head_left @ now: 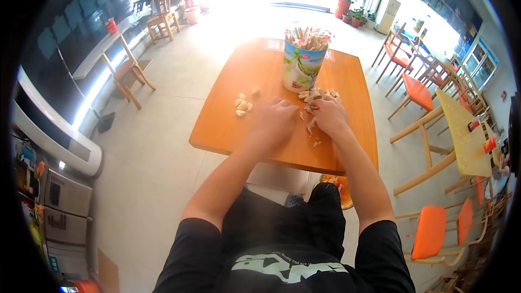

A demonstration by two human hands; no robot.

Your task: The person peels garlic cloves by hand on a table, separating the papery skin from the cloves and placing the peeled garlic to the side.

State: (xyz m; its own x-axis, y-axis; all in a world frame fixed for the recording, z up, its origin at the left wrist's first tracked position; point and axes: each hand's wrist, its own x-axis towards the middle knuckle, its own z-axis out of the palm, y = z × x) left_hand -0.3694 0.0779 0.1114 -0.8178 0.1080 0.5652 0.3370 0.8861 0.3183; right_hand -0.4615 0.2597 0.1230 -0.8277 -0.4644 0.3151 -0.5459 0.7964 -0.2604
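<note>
An orange-brown wooden table (228,125) stands in front of me. My left hand (277,121) is over its middle, fingers curled down and partly hidden by the back of the hand. Just right of it, my right hand (331,115) is closed in a pinch at the near edge of a pile of unpeeled garlic cloves (312,95); what lies between the fingertips is too small to make out. Bits of garlic skin (310,126) are scattered between the hands. Several peeled garlic cloves (242,106) lie left of my left hand.
Behind the garlic pile stands a printed bucket (302,68) filled with thin wrapped sticks (308,38). Below the table's near edge is an orange container (346,198). Chairs (417,93) and a tall yellow-topped table (461,130) line the right; a wooden chair (129,70) is at left.
</note>
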